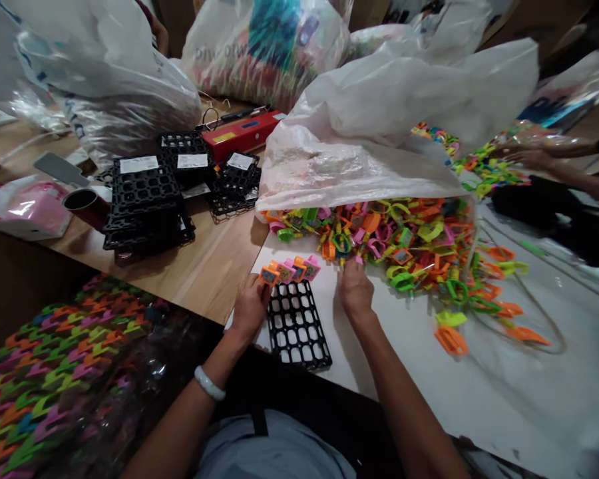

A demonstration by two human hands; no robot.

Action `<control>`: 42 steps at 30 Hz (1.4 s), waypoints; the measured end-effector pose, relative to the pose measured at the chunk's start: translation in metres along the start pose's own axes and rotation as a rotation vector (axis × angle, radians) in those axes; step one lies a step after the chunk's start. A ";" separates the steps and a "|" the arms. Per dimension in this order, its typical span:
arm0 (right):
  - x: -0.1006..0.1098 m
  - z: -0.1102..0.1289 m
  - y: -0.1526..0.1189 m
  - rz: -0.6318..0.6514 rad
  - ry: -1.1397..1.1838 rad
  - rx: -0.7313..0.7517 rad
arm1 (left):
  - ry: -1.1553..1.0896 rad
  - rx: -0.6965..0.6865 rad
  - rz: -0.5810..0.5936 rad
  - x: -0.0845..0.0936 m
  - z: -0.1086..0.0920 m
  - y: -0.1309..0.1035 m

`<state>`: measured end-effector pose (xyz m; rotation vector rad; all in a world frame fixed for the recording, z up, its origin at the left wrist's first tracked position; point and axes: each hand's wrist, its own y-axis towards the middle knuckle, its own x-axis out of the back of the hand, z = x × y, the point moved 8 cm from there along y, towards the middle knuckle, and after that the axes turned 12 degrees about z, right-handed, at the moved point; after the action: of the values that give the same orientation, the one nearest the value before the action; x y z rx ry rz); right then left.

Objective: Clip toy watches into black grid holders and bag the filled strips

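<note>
A black grid tray (298,326) lies on the white table surface in front of me. Across its far row stand several toy watches (297,270), orange and pink with square faces. My left hand (251,307) is closed at the tray's far left corner, its fingers on the leftmost orange toy watch (269,275). At the near edge of a big heap of colourful toy watches (404,243), my right hand (356,289) is closed, with a bit of pink toy watch (358,260) showing at its fingertips. The fingers themselves are partly hidden.
A white plastic sack (349,166) spills the heap. Left are stacked black trays (142,199), a dark cup (86,206), a pink pack (32,209) and a red box (242,136). More watches (64,372) fill a bag low left. Another person's hand (532,158) works at far right.
</note>
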<state>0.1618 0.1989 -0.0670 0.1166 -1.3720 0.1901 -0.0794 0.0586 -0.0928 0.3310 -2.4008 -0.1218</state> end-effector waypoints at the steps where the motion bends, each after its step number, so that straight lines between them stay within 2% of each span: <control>1: -0.003 -0.002 -0.005 0.026 -0.027 -0.011 | -0.001 0.000 0.002 0.000 0.000 0.000; 4: -0.006 -0.007 -0.016 0.048 -0.041 -0.032 | 0.000 0.001 0.012 -0.001 0.001 0.000; 7: -0.002 -0.011 -0.013 0.076 -0.029 -0.073 | -0.001 0.000 0.016 0.000 0.001 0.001; 11: -0.001 -0.019 -0.009 0.243 -0.051 -0.105 | -0.012 -0.007 0.008 0.000 0.001 0.001; 12: 0.004 -0.021 -0.009 0.246 -0.050 -0.112 | -0.013 -0.008 0.007 0.000 0.001 0.001; 14: 0.021 -0.019 -0.009 0.164 -0.040 -0.104 | -0.012 -0.010 0.005 -0.001 0.001 0.000; 16: 0.043 -0.005 -0.003 0.023 -0.054 -0.011 | -0.010 -0.011 0.009 -0.001 0.001 0.000; 18: 0.057 0.022 0.008 -0.051 -0.124 0.165 | -0.011 -0.014 0.015 -0.001 0.001 0.001; 21: 0.055 0.049 0.029 0.031 -0.294 0.342 | -0.018 -0.019 0.020 0.000 0.001 0.002; 23: 0.053 0.046 0.037 0.075 -0.354 0.368 | -0.023 -0.018 0.017 0.000 0.000 0.002; 25: 0.059 0.032 0.035 0.031 -0.317 0.362 | -0.024 -0.013 0.013 -0.001 0.001 0.001; 29: 0.078 -0.016 0.013 -0.138 -0.019 0.197 | -0.019 0.007 0.010 -0.001 0.002 0.000; 31: 0.073 -0.031 -0.001 -0.122 0.230 0.095 | -0.019 0.012 0.010 0.000 0.002 0.000; 32: 0.063 -0.033 -0.007 -0.060 0.391 0.052 | -0.021 0.011 0.011 0.000 0.002 0.001; 34: 0.034 -0.021 -0.020 0.146 0.765 -0.003 | -0.026 0.007 0.011 0.001 0.001 0.001; 36: 0.006 0.005 -0.034 0.333 1.116 -0.003 | -0.028 0.005 0.009 0.001 0.001 0.002; 37: -0.003 0.019 -0.040 0.385 1.250 0.018 | -0.027 0.006 0.007 0.001 0.001 0.002; 39: -0.013 0.039 -0.047 0.396 1.418 0.057 | -0.021 0.008 0.006 0.001 0.001 0.002; 42: -0.022 0.049 -0.044 0.313 1.488 0.036 | -0.007 0.008 0.009 0.001 0.000 0.002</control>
<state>0.1196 0.1452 -0.0782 -0.1968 0.1083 0.4421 -0.0808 0.0605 -0.0922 0.3242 -2.4098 -0.1089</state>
